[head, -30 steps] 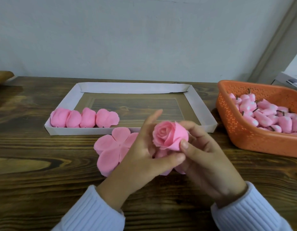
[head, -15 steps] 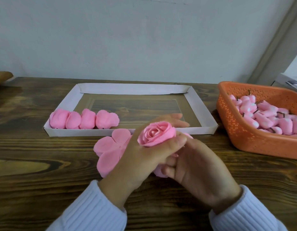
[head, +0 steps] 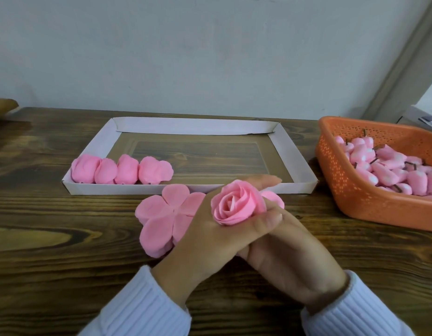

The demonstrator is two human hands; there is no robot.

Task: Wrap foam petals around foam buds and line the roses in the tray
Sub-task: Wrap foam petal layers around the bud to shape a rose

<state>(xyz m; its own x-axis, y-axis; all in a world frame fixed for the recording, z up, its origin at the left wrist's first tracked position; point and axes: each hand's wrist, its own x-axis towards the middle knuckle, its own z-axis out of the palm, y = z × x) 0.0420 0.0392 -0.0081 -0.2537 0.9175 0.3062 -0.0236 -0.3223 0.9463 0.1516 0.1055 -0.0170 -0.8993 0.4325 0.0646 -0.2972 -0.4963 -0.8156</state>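
Note:
A pink foam rose (head: pixel 236 205) sits upright between both hands, just in front of the tray. My left hand (head: pixel 210 236) holds it, thumb pressed under the bloom and fingers stretched behind it. My right hand (head: pixel 287 253) curls around the rose's base from below, mostly covered by the left thumb. A stack of flat pink foam petals (head: pixel 164 217) lies on the table to the left of the hands. The white cardboard tray (head: pixel 297 166) holds several finished roses (head: pixel 120 170) in a row along its front left.
An orange plastic basket (head: pixel 350 195) full of pink foam buds (head: pixel 389 168) with brown stems stands at the right. The dark wooden table (head: pixel 52 238) meets a pale wall just behind the tray.
The rose shifted left and tilted so its bloom faces up. My left thumb moved under the bloom, and my right hand slid down beneath it around the base.

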